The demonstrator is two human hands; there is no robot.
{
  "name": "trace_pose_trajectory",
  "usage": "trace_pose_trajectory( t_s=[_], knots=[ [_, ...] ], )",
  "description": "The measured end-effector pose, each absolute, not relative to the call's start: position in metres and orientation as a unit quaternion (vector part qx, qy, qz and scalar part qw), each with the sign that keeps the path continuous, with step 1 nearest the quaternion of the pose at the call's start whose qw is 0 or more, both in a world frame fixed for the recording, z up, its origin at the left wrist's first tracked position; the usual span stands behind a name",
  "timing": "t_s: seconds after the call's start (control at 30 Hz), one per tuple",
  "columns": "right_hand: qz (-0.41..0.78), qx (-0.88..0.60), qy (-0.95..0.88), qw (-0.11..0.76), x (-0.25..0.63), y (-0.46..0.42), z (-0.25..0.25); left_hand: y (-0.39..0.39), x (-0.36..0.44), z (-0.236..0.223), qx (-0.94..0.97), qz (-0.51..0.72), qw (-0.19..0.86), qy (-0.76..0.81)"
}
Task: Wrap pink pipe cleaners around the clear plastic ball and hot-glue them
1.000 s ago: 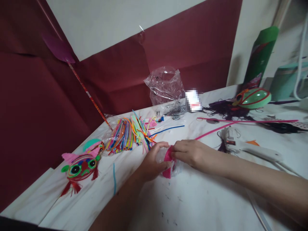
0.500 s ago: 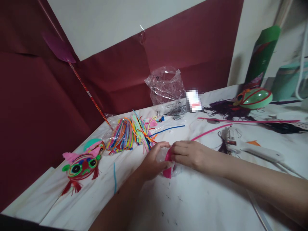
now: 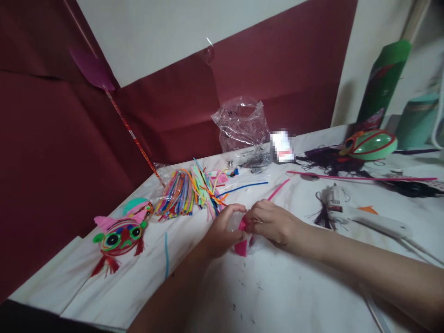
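Head | my left hand clasps clear piece, right hand pinches pink strand | pink band on, strand loose toward counter's back edge

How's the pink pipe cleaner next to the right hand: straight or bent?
Straight where visible: the pink pipe cleaner runs away from the right hand without a kink. Cannot tell behind the hand.

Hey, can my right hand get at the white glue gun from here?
Probably yes: the white glue gun lies on the table just beyond your right forearm, and nothing appears to cover it. Your right hand has its fingers on the pink strip, so it would likely need to let go first.
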State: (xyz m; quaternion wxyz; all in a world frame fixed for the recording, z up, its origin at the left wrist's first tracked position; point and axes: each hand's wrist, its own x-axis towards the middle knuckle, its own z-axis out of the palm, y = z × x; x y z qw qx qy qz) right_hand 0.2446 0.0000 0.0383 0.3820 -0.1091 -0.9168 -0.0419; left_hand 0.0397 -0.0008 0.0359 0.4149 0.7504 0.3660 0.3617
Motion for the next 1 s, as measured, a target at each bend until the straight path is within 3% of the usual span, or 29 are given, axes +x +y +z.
trace_pose_trajectory(
  t_s=[0.23,0.67,1.0],
  knots=[
    [0.062,-0.154,-0.903,0.396,0.241,-0.007,0.039,0.003,0.039,0.034,0.742,0.367,0.426,0.365],
    [0.090,-0.209,-0.893,0.389,0.238,-0.014,0.040,0.000,0.041,0.037,0.734,0.365,0.428,0.380],
    [0.065,-0.170,-0.895,0.408,0.240,-0.011,0.039,0.001,0.038,0.035,0.759,0.355,0.398,0.373]
  ],
)
